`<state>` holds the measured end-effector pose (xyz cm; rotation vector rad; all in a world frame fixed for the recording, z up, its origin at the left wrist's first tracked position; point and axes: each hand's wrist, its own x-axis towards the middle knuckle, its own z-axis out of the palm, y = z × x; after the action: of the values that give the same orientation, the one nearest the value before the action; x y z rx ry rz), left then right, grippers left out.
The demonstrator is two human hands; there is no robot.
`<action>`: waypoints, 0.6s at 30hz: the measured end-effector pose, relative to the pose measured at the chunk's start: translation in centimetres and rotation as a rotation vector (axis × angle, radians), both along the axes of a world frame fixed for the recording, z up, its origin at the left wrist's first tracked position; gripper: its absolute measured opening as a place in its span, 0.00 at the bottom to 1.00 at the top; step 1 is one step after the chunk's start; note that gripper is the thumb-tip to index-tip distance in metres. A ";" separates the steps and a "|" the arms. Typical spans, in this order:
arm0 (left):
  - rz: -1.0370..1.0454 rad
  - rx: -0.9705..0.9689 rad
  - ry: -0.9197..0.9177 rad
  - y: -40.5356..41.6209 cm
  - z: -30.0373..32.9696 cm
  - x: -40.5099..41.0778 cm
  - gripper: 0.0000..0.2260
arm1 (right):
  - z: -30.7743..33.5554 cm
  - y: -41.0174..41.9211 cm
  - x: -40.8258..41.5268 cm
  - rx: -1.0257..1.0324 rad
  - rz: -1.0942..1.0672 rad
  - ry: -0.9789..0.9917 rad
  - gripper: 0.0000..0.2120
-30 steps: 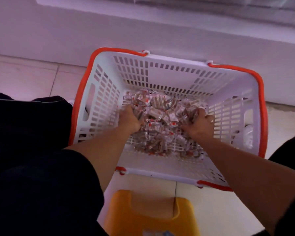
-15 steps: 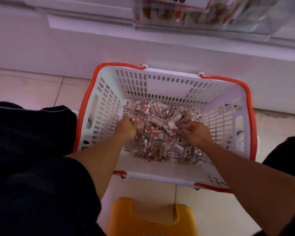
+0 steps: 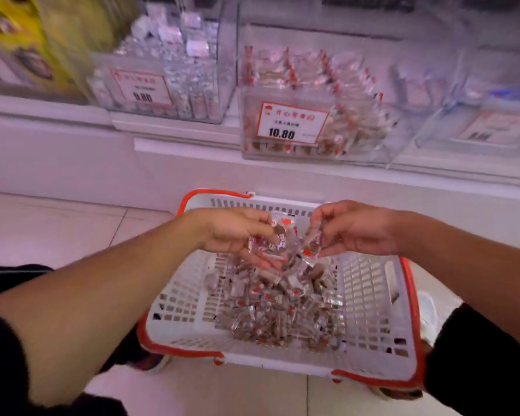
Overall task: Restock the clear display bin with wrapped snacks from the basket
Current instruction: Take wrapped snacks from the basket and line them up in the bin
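Observation:
A white basket with an orange rim [image 3: 370, 298] stands on the floor, holding a heap of clear-wrapped brown snacks with red marks [image 3: 276, 307]. Above the heap, my left hand [image 3: 237, 232] grips a handful of wrapped snacks [image 3: 270, 244], and my right hand [image 3: 351, 229] holds more of them [image 3: 312, 241]. Both hands are raised above the basket, close together. On the shelf beyond sits the clear display bin [image 3: 315, 118] with a 10.80 price tag, partly filled with the same snacks.
A second clear bin [image 3: 165, 82] with a 9.80 tag stands left of the display bin, and another clear bin [image 3: 478, 127] to its right. Yellow packaging [image 3: 21, 46] is at the far left. The white shelf ledge [image 3: 192, 145] runs above the tiled floor.
Both hands have risen out of the heap with handfuls of snacks. My view has tilted up, so the shelf bins now show.

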<state>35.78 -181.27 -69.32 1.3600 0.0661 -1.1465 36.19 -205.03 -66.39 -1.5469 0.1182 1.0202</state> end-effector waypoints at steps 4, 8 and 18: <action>-0.114 0.004 -0.125 -0.1 8.3 0.4 0.19 | 9.0 -0.4 -1.0 0.177 0.025 -0.140 0.17; -0.023 -0.095 -0.143 -0.9 13.2 -0.7 0.21 | 14.4 0.1 -1.8 0.182 -0.030 -0.431 0.16; 0.198 -0.463 -0.028 -3.4 16.9 1.5 0.23 | 18.1 0.6 0.4 0.058 -0.157 -0.726 0.13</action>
<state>37.26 -184.68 -52.43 0.9344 -0.0797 -0.9053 36.59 -204.47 -48.25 -1.7331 -0.2896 0.2947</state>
